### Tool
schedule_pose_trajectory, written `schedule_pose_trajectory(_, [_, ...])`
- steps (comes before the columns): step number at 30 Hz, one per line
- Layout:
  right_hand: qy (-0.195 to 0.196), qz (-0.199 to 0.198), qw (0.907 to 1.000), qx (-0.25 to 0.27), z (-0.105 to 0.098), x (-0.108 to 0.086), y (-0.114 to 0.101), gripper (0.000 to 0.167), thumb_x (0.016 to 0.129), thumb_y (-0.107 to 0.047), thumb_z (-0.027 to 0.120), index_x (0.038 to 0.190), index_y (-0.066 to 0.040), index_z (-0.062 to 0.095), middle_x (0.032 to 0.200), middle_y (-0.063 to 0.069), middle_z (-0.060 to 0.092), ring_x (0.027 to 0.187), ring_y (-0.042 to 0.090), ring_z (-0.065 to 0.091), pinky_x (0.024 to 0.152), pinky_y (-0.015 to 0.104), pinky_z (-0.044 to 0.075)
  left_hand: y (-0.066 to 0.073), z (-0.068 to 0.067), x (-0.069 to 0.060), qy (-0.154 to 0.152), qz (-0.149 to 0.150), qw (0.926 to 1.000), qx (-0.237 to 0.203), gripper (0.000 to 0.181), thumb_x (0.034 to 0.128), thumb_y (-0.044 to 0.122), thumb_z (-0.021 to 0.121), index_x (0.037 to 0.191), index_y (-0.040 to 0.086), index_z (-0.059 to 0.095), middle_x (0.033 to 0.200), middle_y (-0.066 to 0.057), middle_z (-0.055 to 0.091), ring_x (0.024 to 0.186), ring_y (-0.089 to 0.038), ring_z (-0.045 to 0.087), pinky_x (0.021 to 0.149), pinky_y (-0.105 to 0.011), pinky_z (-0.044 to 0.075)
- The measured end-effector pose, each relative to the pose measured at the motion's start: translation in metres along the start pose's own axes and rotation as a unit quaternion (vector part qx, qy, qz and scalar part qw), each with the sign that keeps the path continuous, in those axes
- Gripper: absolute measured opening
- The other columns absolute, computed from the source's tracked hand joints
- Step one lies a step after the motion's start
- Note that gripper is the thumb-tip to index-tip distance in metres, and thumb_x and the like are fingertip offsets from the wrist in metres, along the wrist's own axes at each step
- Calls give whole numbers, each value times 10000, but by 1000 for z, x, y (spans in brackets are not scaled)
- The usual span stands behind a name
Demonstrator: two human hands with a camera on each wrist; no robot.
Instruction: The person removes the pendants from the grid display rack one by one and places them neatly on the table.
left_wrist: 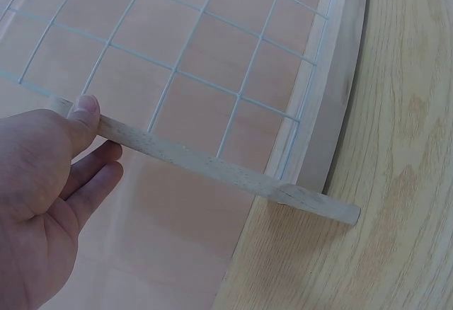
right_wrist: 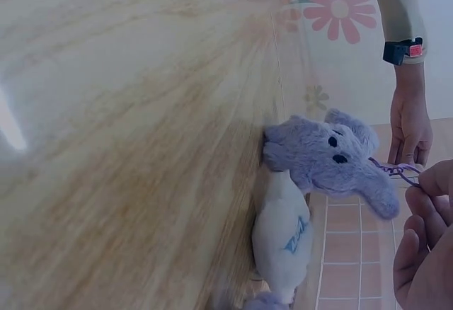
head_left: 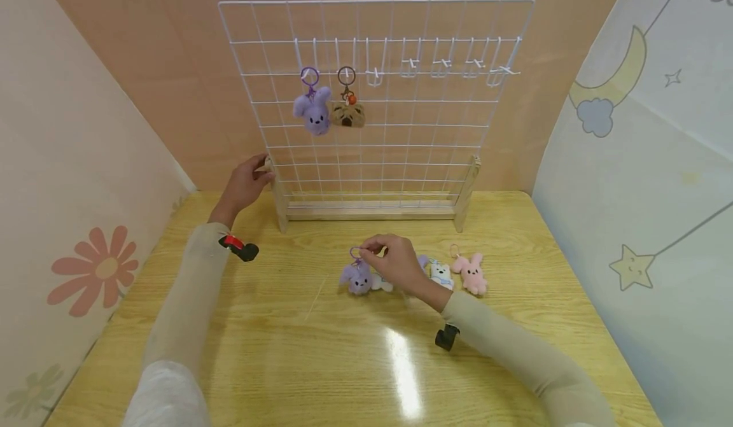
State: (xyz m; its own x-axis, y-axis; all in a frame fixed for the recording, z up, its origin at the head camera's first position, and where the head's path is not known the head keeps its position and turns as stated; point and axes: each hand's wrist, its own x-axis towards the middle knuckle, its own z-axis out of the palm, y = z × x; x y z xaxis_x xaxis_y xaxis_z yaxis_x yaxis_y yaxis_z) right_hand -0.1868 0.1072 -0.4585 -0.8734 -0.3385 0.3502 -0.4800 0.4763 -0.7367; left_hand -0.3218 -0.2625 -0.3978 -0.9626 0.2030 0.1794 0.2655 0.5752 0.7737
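Note:
My left hand (head_left: 246, 184) grips the top of the left wooden upright (head_left: 279, 198) of a white wire grid rack; in the left wrist view the thumb lies on one side of this post (left_wrist: 184, 158). My right hand (head_left: 395, 263) pinches the purple ring (head_left: 356, 252) of a purple plush bunny keychain (head_left: 359, 279). The right wrist view shows this bunny (right_wrist: 325, 154) with its lower end at the tabletop. Beside it lies a white plush keychain (right_wrist: 283, 236), partly hidden by my hand in the head view.
On the grid's hooks hang another purple bunny keychain (head_left: 315, 112) and a brown plush keychain (head_left: 347, 115). Several white hooks (head_left: 441, 61) carry nothing. Right of my right hand lie a white bear keychain (head_left: 441, 274) and a pink bunny keychain (head_left: 472, 274). Decorated walls border the wooden table (head_left: 275, 350).

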Motion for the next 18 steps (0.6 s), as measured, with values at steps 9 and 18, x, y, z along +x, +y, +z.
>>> schedule_pose_trajectory(9, [-91, -189, 9997, -155, 2, 11, 8, 79, 964, -191, 745, 953, -136, 801, 876, -37, 755, 787, 82, 652, 650, 269, 537, 0, 1, 0, 12, 91, 10000, -8, 609, 1092, 213, 507, 1606, -6, 263, 1581, -270, 373, 1386, -455, 473, 1095, -586, 437])
schedule_pose_trajectory(18, [-190, 2, 9996, -218, 5, 17, 22, 75, 965, -208, 745, 949, -160, 800, 865, -67, 752, 801, 75, 652, 648, 272, 533, 1, 1, -1, 21, 49, 10000, -20, 603, 1091, 195, 513, 1605, -3, 267, 1575, -270, 382, 1393, -450, 467, 1099, -581, 437])
